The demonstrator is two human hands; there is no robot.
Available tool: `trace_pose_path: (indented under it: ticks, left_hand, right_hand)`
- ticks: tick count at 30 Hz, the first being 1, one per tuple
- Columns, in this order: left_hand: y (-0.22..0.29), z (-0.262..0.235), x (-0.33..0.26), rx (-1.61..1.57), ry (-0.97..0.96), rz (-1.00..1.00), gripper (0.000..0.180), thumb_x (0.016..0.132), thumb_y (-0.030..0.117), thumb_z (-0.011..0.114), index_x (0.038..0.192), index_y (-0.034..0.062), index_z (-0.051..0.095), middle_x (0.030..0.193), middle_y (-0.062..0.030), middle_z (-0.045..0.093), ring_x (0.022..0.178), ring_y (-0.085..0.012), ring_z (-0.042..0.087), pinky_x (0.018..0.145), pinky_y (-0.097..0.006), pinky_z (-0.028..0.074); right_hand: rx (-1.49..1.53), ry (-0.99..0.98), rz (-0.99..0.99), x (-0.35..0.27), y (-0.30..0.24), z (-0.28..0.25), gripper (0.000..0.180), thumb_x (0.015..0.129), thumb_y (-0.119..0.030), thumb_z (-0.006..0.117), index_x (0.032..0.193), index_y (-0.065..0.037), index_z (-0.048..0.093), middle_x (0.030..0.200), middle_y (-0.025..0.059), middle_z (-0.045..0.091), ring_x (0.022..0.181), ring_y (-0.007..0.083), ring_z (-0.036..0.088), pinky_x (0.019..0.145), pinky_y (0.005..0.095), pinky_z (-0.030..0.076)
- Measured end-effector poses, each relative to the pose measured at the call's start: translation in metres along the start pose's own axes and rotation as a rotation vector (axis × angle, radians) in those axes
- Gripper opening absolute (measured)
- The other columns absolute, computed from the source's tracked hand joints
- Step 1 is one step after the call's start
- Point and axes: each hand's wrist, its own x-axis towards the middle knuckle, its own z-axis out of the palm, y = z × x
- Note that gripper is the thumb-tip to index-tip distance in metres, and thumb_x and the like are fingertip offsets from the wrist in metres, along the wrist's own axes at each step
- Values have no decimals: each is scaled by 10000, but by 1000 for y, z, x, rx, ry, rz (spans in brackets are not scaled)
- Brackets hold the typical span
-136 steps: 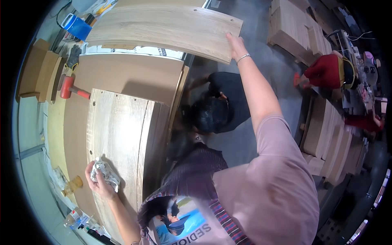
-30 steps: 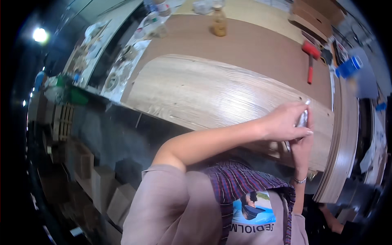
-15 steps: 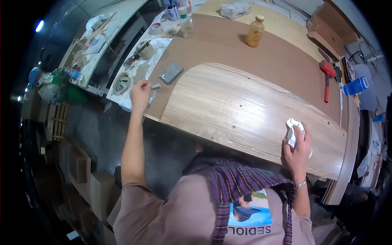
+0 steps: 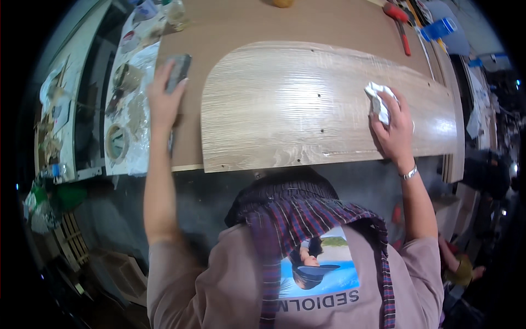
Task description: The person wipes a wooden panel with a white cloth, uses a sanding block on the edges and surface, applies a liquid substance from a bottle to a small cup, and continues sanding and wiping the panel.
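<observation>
My right hand (image 4: 393,127), half-curled, grips crumpled white cloth (image 4: 379,97) over wood-grain board (image 4: 263,104), flat on brown-topped workbench (image 4: 235,22). My left hand (image 4: 164,98) closes around grey block (image 4: 182,68). Board looks shaped, drilled; surface finished or not, cannot tell.

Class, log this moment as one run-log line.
left hand: at grey block | right hand: holding white cloth over wood panel | red mallet: beyond panel

A single row of dark capital letters (image 4: 323,300), upside down from here, runs across the near front of the person's dusty mauve-brown short-sleeved shirt (image 4: 329,317), just nearer than a colourful printed picture (image 4: 323,274). Its left end meets a dark purple striped fabric strap (image 4: 268,285). No other writing can be made out.
</observation>
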Motion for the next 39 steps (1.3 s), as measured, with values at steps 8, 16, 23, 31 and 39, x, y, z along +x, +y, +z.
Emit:
trace_pose_path:
  ticks: [8,16,23,31,39]
  left_hand:
    - [217,-39,-55,-140,-393,583,527,631,92,778,1150,176,734,1384,-198,544,1094,-380,517,956,-455,430]
    - [266,-7,-61,-45,-448,679,515,615,11,741,1102,176,746,1374,-181,551,1111,-397,502,942,-462,438]
    - [284,8,-73,27,-405,651,504,631,-1,738,1112,149,741,1385,-187,536,1127,-405,486,966,-471,425]
    - [285,-4,-79,119,-418,584,454,656,-22,712,1080,134,756,1403,-193,527,1165,-402,494,986,-471,424]
    - [283,-11,-73,125,-506,535,526,633,-28,737,1117,178,751,1394,-180,541,1168,-407,491,987,-473,424]
  right_hand:
    - [-26,58,-67,-1,0,0,461,747,-213,736,1182,-92,640,1270,221,574,1132,409,572,936,456,493]
    - [-12,121,-92,-5,9,2,456,736,-249,718,1163,-108,641,1238,224,585,1129,408,570,940,465,487]
    - [45,161,-122,-7,11,1,436,736,-252,733,1131,-90,643,1208,232,591,1135,411,562,973,467,460]
    - [44,169,-129,-11,19,3,471,744,-259,745,1177,-106,639,1248,215,578,1161,401,557,968,456,472]
    - [62,165,-139,-10,21,1,484,741,-257,748,1182,-99,626,1245,221,573,1146,402,561,973,462,468]
